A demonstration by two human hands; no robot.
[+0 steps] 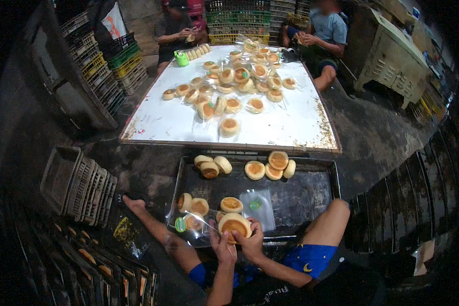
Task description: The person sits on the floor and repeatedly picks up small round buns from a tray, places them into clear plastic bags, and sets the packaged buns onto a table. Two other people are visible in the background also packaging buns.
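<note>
Both of my hands are at a round browned bun [234, 227] above the near edge of a black metal tray [310, 191]. My right hand [252, 241] grips its right and lower side. My left hand [222, 243] touches its lower left, with a clear plastic bag [195, 229] bearing a green label spread out beside the fingers. Several loose buns lie in the tray, one of them [231, 205] just behind the held bun. Flat clear bags with a green mark [258, 210] lie in the tray to the right.
Beyond the tray stands a white-topped table [168, 126] with many bagged buns [229, 126] and a green tape dispenser [181, 59]. Two people sit at its far corners, each handling a bun. Stacked plastic crates [76, 183] are at left; dark trays [397, 202] stand at right.
</note>
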